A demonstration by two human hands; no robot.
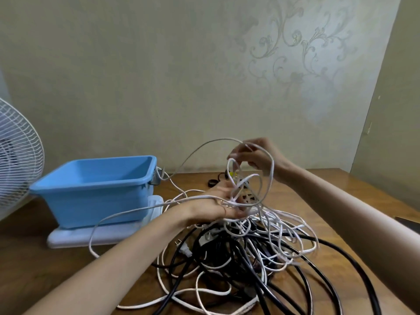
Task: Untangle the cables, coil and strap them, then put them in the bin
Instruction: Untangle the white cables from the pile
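Observation:
A tangled heap of black and white cables (245, 258) lies on the wooden table (41, 264) in front of me. My left hand (213, 206) grips a knot of white cable just above the heap. Higher up, my right hand (256, 156) pinches a loop of the same white cable (266, 189), lifted clear of the pile. One white strand (127, 213) runs left across my left wrist and loops down on the table. The blue bin (95, 189) stands open at the left, with nothing visible inside.
The bin stands on a white flat slab (86, 236). A white fan grille (16, 155) sits at the far left edge. Small black items (212, 183) lie near the wall behind the heap. A dark object (409, 222) shows at the table's right edge.

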